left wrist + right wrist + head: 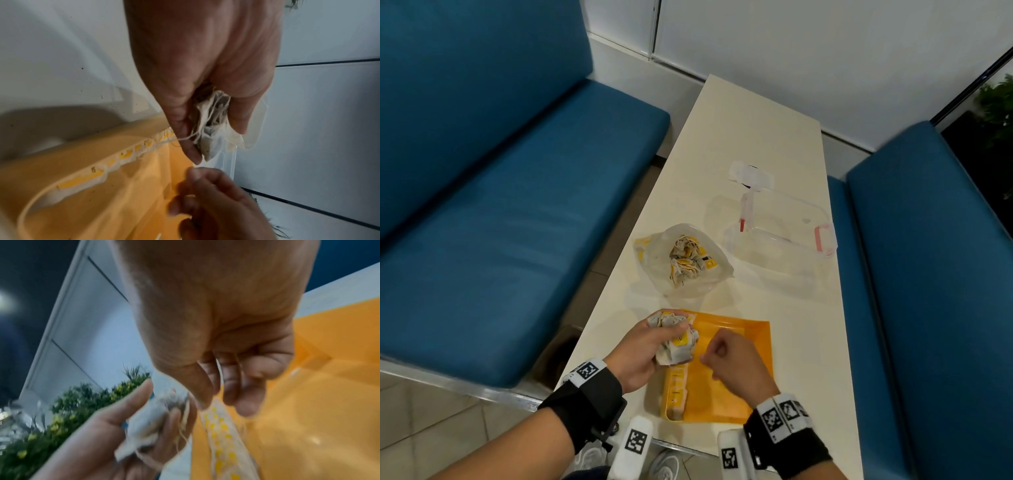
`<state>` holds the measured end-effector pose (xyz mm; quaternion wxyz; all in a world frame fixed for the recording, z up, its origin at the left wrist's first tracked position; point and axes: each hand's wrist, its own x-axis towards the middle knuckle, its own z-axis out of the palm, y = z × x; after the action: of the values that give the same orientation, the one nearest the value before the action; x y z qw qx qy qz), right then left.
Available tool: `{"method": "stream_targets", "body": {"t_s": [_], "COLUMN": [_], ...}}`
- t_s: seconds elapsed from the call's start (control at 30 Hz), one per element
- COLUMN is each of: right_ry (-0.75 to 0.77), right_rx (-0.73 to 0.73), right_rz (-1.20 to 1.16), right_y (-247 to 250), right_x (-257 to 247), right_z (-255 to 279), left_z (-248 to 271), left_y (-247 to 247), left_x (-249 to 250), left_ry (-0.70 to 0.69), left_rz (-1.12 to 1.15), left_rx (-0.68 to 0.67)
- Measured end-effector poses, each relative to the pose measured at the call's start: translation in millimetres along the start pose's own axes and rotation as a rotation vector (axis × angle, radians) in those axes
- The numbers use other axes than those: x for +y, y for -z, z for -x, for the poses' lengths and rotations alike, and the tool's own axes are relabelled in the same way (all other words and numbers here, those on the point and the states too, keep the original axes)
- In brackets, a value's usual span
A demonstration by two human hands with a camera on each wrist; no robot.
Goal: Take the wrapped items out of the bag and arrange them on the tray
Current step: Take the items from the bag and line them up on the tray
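My left hand [654,342] grips a crumpled bundle of tea bags [674,339] with yellow tags and loose strings, over the left edge of the orange tray [739,342]. A row of tea bags [676,387] lies along the tray's left wall, also seen in the left wrist view [127,155]. My right hand [722,356] hovers over the tray with curled fingers; in the right wrist view a thin pale string [219,369] runs between its thumb and fingers. The clear plastic bag [681,260] stands open further back with several tea bags inside.
A clear plastic container [784,233] with pink clips sits right of the bag, and a small clear plastic piece [751,174] lies behind it. The narrow cream table [750,120] runs between two blue benches [517,222]. Its left edge is close to my left hand.
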<state>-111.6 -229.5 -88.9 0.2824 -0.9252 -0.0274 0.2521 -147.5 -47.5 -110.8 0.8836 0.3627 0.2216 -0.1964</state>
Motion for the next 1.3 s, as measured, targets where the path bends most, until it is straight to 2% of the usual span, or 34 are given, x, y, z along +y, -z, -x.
{"method": "stream_targets", "body": {"t_s": [0.07, 0.13, 0.23, 0.33, 0.53, 0.67, 0.83, 1.1, 1.3], "right_ry": [0.142, 0.321, 0.467, 0.462, 0.477, 0.516, 0.543, 0.471, 0.321], "right_rx": [0.148, 0.206, 0.102, 0.005, 0.072, 0.126, 0.112, 0.075, 0.104], "right_rz": [-0.133, -0.192, -0.12, -0.002, 0.007, -0.02, -0.038, -0.017, 0.23], "right_y": [17.3, 23.7, 19.3, 13.0, 9.6, 12.3, 26.6, 49.7, 46.8], "right_x": [-10.1, -23.6, -34.5, -36.5, -39.0, -40.8, -40.1, -39.9, -21.4], "right_z": [4.3, 10.6, 12.8, 10.1, 10.6, 11.5, 13.3, 15.9, -11.6], "left_z": [1.2, 0.9, 2.5, 5.1, 8.2, 7.5, 8.1, 3.7, 8.2], "left_y": [-3.5, -6.2, -9.4, -11.4, -6.0, -0.8, 5.9, 10.7, 19.7], "left_x": [1.9, 3.8, 7.3, 11.4, 15.7, 13.0, 9.7, 8.3, 10.6], "left_ry": [0.034, 0.072, 0.105, 0.113, 0.138, 0.092, 0.02, 0.037, 0.047], "left_rz": [0.045, 0.093, 0.102, 0.098, 0.122, 0.135, 0.131, 0.168, 0.066], "left_rx": [-0.015, -0.018, -0.072, -0.1, -0.102, -0.074, -0.055, 0.059, 0.051]}}
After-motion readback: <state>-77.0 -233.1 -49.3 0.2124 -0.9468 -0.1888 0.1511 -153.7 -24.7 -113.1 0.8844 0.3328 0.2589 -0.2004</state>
